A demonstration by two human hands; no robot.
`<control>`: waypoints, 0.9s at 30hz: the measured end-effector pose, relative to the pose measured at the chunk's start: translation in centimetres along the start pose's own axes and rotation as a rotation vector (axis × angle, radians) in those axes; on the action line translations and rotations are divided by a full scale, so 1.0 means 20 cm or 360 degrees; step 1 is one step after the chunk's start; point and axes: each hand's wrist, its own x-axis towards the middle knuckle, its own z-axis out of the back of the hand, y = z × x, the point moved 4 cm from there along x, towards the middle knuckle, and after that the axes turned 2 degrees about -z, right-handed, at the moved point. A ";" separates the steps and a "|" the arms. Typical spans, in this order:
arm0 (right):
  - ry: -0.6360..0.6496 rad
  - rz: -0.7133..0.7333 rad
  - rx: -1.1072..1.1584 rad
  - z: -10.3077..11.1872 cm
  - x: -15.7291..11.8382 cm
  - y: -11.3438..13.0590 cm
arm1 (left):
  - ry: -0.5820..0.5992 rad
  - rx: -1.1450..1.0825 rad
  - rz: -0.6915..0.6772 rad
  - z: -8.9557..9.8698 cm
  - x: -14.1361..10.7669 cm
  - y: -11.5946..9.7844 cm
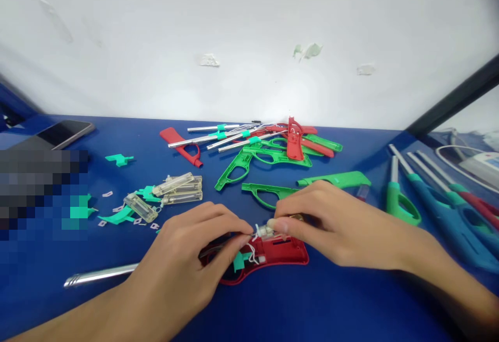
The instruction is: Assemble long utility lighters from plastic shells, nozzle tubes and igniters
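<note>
Between the fingertips of my right hand is a clear lighter fuel tank, its valve end pointing left. My left hand is closed in a pinch at that valve end; whatever thin piece its fingers grip is too small to make out. Below both hands lies a red lighter half-shell, hollow side up. In it sit a green trigger and white wires. A silver metal tube sticks out to the left from beneath my left hand, which hides the shell's handle loop in part.
Clear fuel tanks and green triggers lie at left. Behind are metal tubes with wires, green half-shells and red half-shells. Assembled lighters are at right, a phone far left. A white wall closes the back.
</note>
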 end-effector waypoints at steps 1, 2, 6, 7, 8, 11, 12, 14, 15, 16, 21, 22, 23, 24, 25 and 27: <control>-0.0005 0.0000 -0.0004 0.00 0.00 0.00 | 0.0003 -0.0005 0.0000 0.00 0.00 0.00; -0.0014 0.0004 -0.0010 0.00 0.00 0.00 | 0.0002 -0.0007 0.0000 0.00 0.00 0.00; -0.0061 0.0032 -0.0009 -0.01 0.00 0.01 | -0.0033 0.0006 0.0006 0.00 -0.01 0.00; -0.0074 0.0034 0.0003 -0.01 0.00 0.01 | -0.0042 0.0015 0.0008 0.01 -0.01 0.00; -0.0090 0.0033 0.0020 -0.01 0.00 0.01 | -0.0046 0.0022 0.0008 0.01 -0.01 0.00; -0.0115 0.0043 0.0074 -0.01 0.00 0.03 | -0.0042 0.0051 0.0011 0.01 -0.01 0.01; -0.0110 0.0051 0.0090 -0.01 0.00 0.03 | -0.0037 0.0056 0.0006 0.01 -0.01 0.01; -0.0102 0.0062 0.0104 -0.02 0.01 0.04 | -0.0042 0.0057 -0.0012 0.01 -0.01 0.01; -0.0095 0.0063 0.0106 -0.02 0.01 0.04 | -0.0044 0.0055 -0.0019 0.01 -0.01 0.01; -0.0092 0.0066 0.0109 -0.02 0.01 0.04 | -0.0046 0.0052 -0.0022 0.01 -0.01 0.01; -0.0105 0.0074 0.0105 -0.02 0.01 0.03 | -0.0069 0.0067 -0.0048 0.01 -0.01 0.01; -0.0110 0.0067 0.0096 -0.01 0.00 0.03 | -0.0071 0.0075 -0.0056 0.01 -0.01 0.01; -0.0114 0.0057 0.0089 -0.01 0.00 0.03 | -0.0073 0.0085 -0.0061 0.01 -0.01 0.01; -0.0118 0.0052 0.0087 0.00 -0.01 0.03 | -0.0071 0.0095 -0.0060 0.01 -0.01 0.01; -0.0121 0.0051 0.0089 0.00 -0.01 0.03 | -0.0072 0.0101 -0.0058 0.01 -0.01 0.01; -0.0123 0.0065 0.0099 0.01 -0.02 0.03 | -0.0063 0.0105 -0.0052 0.01 -0.01 0.01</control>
